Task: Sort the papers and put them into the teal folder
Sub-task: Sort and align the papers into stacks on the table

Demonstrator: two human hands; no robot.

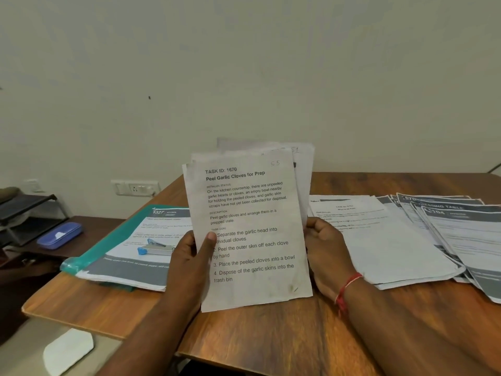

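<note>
— Above the wooden surface, holding a fanned sheaf of papers upright, with left hand and right hand both gripping, fingers clamped on its side edges.

— Getting anywhere?

— Seemingly sitting midway: sorted piles lying at right, some sheets resting on the teal folder at left, under a stapler. Sheaf and piles probably awaiting filing.

Printed papers stand upright and fanned; the teal folder lies flat to their left.
</note>
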